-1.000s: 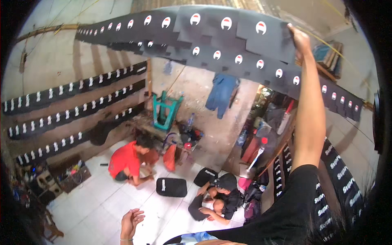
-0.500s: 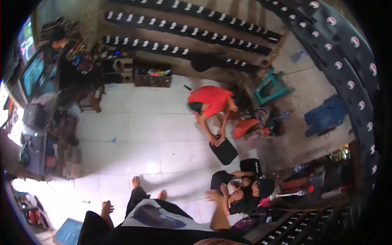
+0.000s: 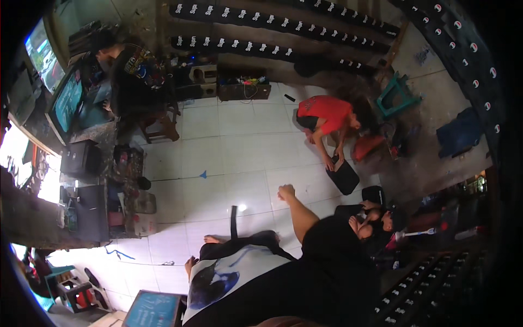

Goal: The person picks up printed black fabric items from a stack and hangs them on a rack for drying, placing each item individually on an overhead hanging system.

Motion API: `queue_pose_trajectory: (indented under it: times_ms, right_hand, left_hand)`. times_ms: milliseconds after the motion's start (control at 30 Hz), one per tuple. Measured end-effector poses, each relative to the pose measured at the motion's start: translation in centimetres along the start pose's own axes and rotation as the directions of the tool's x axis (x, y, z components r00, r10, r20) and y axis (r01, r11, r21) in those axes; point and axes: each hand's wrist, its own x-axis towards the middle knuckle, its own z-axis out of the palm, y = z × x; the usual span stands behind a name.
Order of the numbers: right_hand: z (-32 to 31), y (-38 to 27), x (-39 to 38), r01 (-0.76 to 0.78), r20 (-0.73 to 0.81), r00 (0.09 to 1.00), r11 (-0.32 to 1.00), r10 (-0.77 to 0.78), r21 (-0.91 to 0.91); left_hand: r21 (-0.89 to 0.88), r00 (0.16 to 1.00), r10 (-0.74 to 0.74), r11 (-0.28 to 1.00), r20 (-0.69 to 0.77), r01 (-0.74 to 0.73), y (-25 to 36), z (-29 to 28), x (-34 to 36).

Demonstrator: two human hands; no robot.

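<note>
My right hand (image 3: 286, 192) is stretched out ahead of me over the tiled floor, its fingers curled in and nothing seen in them. Low by my side is my left hand (image 3: 190, 266), partly covered by my black and white shirt (image 3: 239, 270); its fingers are too small to read. A narrow black strip (image 3: 234, 220) shows beside my bare foot (image 3: 214, 239). Right of my right hand, a person in a red shirt (image 3: 326, 113) crouches and holds a black flat piece (image 3: 344, 178) on the floor. Another person in a dark cap (image 3: 397, 217) sits nearer me.
At the left, a person in black (image 3: 139, 73) sits at a monitor (image 3: 66, 108). A wooden box (image 3: 244, 91) stands by the far wall, a green stool (image 3: 397, 98) at the right. Long black printed strips (image 3: 261, 22) hang across the back. A blue-topped board (image 3: 150, 310) lies lower left.
My view has swung left, so the room sits farther right. My right arm has reached forward and its hand has closed. The black strip by my foot has come into sight.
</note>
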Motion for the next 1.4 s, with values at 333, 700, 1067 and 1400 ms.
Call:
queue_pose_trajectory:
  times_ms: [333, 700, 1067, 1400]
  right_hand:
    - [29.0, -13.8, -21.5, 0.427, 0.67, 0.672, 0.904, -0.315, -0.003]
    - [47.4, -23.8, -25.9, 0.538, 0.895, 0.439, 0.774, 0.08, -0.333]
    - [70.8, -49.9, -35.0, -0.146, 0.969, 0.189, 0.971, -0.159, 0.188]
    - [77.1, -61.3, -40.8, 0.024, 0.626, 0.755, 0.963, -0.193, 0.268]
  left_hand:
    - [-0.325, 0.94, -0.008, 0.94, -0.342, -0.11, 5.2, -20.0, -0.8]
    - [-0.435, 0.934, -0.101, 0.898, -0.344, -0.064, 8.9, -17.8, 2.5]
    - [-0.741, 0.823, -0.414, 0.671, -0.388, -0.013, 14.2, -17.6, 1.1]
    - [-0.634, 0.751, -0.155, 0.659, -0.642, -0.406, 33.3, -21.4, -0.3]
